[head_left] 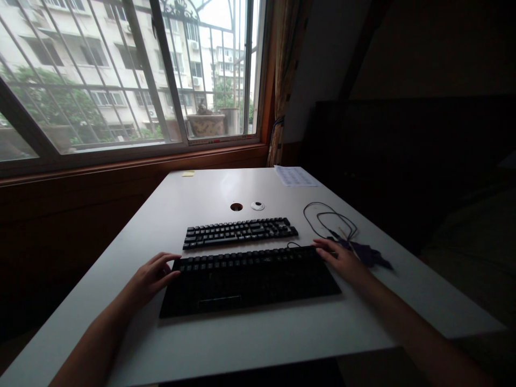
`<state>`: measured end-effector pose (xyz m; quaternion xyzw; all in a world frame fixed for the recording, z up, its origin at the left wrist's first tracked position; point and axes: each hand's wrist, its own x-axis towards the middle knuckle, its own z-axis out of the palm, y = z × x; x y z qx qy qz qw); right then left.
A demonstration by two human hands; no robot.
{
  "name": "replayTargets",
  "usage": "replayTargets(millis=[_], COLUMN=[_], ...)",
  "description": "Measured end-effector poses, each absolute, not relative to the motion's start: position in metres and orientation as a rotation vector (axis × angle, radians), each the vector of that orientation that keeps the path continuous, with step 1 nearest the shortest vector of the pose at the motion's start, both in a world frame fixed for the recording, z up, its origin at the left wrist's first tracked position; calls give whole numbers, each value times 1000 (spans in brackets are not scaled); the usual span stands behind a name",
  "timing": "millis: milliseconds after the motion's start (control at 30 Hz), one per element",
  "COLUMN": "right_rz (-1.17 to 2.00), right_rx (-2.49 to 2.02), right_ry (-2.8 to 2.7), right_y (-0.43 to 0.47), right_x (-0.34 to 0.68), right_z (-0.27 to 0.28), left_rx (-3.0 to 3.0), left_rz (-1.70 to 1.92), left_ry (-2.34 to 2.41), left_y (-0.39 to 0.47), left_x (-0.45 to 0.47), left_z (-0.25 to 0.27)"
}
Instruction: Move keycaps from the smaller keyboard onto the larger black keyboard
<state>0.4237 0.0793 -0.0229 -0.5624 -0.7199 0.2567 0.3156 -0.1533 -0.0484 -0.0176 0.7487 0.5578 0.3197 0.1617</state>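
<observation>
A wide black keyboard (250, 285) lies on the white table in front of me. Keys show along its far side, while its near part is too dark to make out. At its far left corner, my left hand (155, 273) has curved fingers and a thumb on the edge. My right hand (336, 258) grips the far right corner the same way, fingertips on the top edge. Just beyond lies a second black keyboard (239, 232), narrower and untouched by either hand. A thin cable loop (293, 244) rises at the near keyboard's far edge.
A coiled dark cable (334, 215) and a purple cloth-like item (368, 255) lie right of my right hand. Farther back on the white table (141, 236) are a round hole (236, 207), a white disc (258, 206), paper sheets (296, 176) and a yellow note (188, 173). A barred window stands behind.
</observation>
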Motion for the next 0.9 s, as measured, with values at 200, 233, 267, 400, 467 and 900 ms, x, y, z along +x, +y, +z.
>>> replayTargets(millis=[200, 233, 267, 400, 467, 900], right_rz=[772, 785, 797, 811, 814, 606], right_rx=[-1442, -1432, -1423, -1400, -1395, -1474], right_ry=[-1761, -1755, -1752, -1745, -1739, -1809], right_y=[83, 84, 84, 84, 84, 72], right_x=[423, 423, 423, 422, 421, 413], right_z=[-38, -39, -41, -42, -42, -41], left_rx=[2143, 2146, 2151, 2156, 2149, 2141], left_rz=[913, 911, 909, 915, 915, 900], left_ry=[1592, 1593, 1594, 1592, 1592, 1605], left_y=[-49, -49, -49, -49, -49, -50], left_x=[-153, -152, -152, -153, -153, -155], left_z=[-16, -15, -15, -15, -15, -18])
